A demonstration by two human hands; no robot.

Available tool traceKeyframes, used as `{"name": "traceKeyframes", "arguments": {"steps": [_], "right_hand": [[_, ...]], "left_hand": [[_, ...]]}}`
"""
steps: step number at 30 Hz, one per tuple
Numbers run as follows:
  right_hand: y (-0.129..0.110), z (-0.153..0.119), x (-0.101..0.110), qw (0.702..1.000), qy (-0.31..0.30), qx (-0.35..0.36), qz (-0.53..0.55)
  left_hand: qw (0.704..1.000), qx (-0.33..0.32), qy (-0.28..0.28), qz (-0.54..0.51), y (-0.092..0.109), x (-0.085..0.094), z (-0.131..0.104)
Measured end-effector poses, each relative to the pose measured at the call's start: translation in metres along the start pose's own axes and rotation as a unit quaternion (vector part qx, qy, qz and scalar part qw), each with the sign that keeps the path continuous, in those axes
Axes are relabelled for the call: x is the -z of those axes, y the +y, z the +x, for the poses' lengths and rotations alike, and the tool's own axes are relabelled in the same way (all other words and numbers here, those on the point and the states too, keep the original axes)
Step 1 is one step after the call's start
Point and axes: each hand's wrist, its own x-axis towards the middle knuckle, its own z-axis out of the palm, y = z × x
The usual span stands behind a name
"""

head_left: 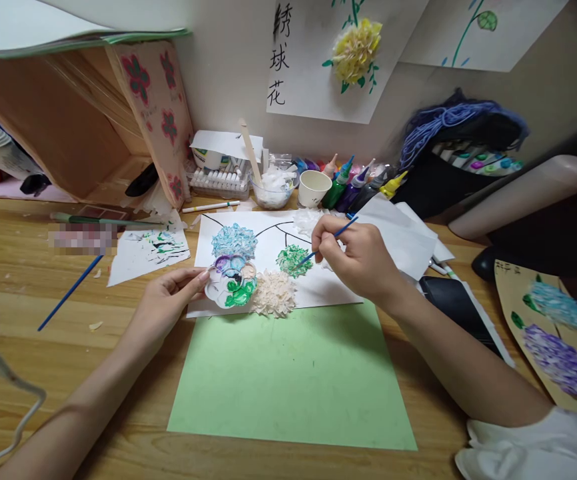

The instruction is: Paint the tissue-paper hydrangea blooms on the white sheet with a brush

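Note:
My left hand (171,300) pinches the edge of a small round white paint palette (218,293), whose wells hold green, purple, blue and peach paint. My right hand (351,257) is closed around a thin blue paintbrush (344,227). The brush tip meets a green textured flower (288,265) on a white sheet of paper (333,293). On the same sheet are a blue flower (234,239), a cream flower (274,293) partly behind the palette, and a white one (311,221) partly behind my right hand. Black branch lines are drawn between them.
Green paper (293,380) lies under the sheet. Behind stand a paper cup (314,189), a tub of white scraps (272,190) and paint bottles (339,183). A paint-stained paper (151,247) and another blue brush (71,292) lie left; a flower picture (558,333) lies right.

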Motion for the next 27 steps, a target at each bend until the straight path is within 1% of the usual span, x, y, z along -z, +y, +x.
{"name": "traceKeyframes", "arguments": {"steps": [4, 7, 10, 11, 13, 16, 18, 20, 23, 27], "right_hand": [[0.0, 0.0, 0.0, 1.0, -0.014, 0.01, -0.004], [0.0, -0.001, 0.002, 1.0, 0.004, 0.013, 0.002], [-0.003, -0.004, 0.005, 0.995, 0.046, 0.025, 0.083], [-0.005, -0.006, 0.005, 0.992, 0.052, 0.033, 0.114], [-0.008, -0.008, 0.003, 0.987, 0.039, 0.06, 0.147], [-0.011, -0.01, -0.003, 0.988, -0.004, 0.112, 0.109], [-0.012, -0.011, -0.006, 0.987, -0.02, 0.145, 0.072], [-0.013, -0.012, -0.009, 0.984, -0.025, 0.168, 0.056], [-0.014, -0.012, -0.011, 0.981, -0.018, 0.185, 0.053], [-0.016, -0.011, -0.008, 0.977, -0.024, 0.207, 0.05]], "left_hand": [[1.0, 0.0, -0.001, 0.002, -0.001, 0.001, 0.0], [1.0, -0.002, -0.003, 0.003, -0.002, 0.001, 0.001], [1.0, -0.008, -0.013, 0.004, -0.003, 0.001, 0.002], [1.0, -0.012, -0.016, 0.003, -0.003, 0.001, 0.001], [1.0, -0.017, -0.02, 0.002, -0.004, 0.001, 0.001], [1.0, -0.019, -0.024, 0.004, -0.006, 0.001, 0.001], [0.999, -0.021, -0.029, 0.01, -0.007, 0.001, 0.001], [0.999, -0.022, -0.035, 0.017, -0.007, 0.002, 0.001], [0.999, -0.019, -0.038, 0.019, -0.006, 0.002, 0.001], [0.999, -0.014, -0.036, 0.023, -0.006, 0.002, 0.001]]}}
